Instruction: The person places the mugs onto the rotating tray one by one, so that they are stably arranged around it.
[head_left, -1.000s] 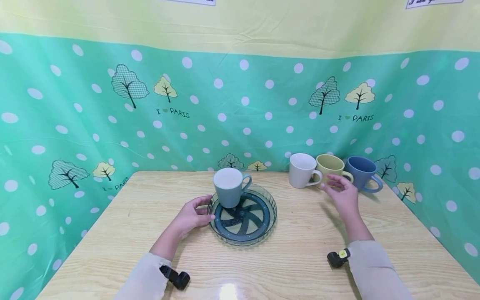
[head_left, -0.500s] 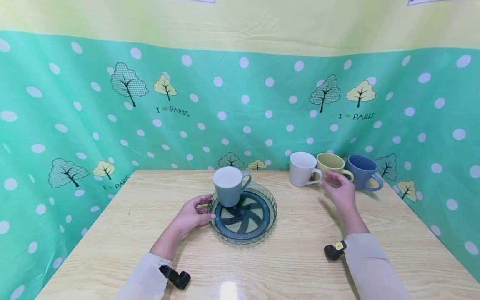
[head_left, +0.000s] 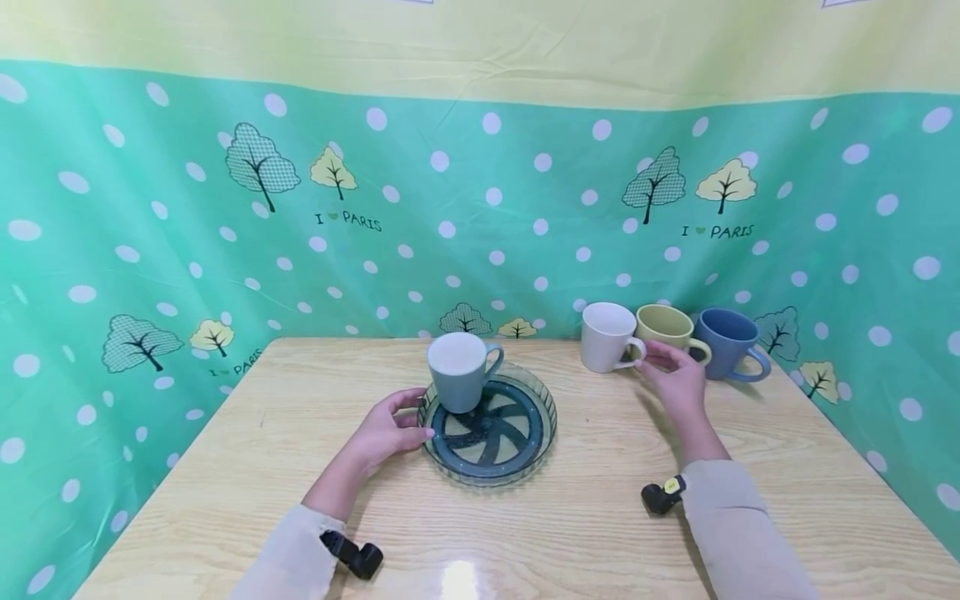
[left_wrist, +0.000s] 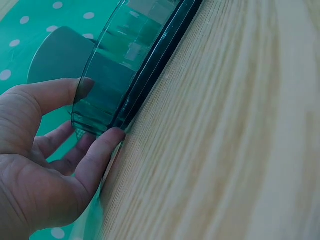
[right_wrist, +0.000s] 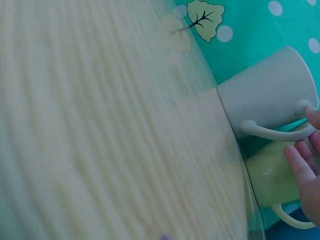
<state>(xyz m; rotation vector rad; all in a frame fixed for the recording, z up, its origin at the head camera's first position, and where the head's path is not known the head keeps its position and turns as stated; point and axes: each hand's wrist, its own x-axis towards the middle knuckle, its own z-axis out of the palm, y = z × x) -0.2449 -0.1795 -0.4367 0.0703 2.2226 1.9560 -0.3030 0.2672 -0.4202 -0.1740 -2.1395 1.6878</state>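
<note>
Yellow mug (head_left: 663, 327) upright (handle rightward) | right hand (head_left: 675, 385) touching

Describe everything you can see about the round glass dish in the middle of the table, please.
The glass dish is round, shallow and see-through, with a teal tint, a low fluted wall and a dark spoked pattern across its bottom. It lies flat near the middle of the wooden table. A grey-blue mug stands upright inside it at the far left side, handle pointing right. The left hand grips its left rim, thumb on the wall and fingers at its base.
</note>
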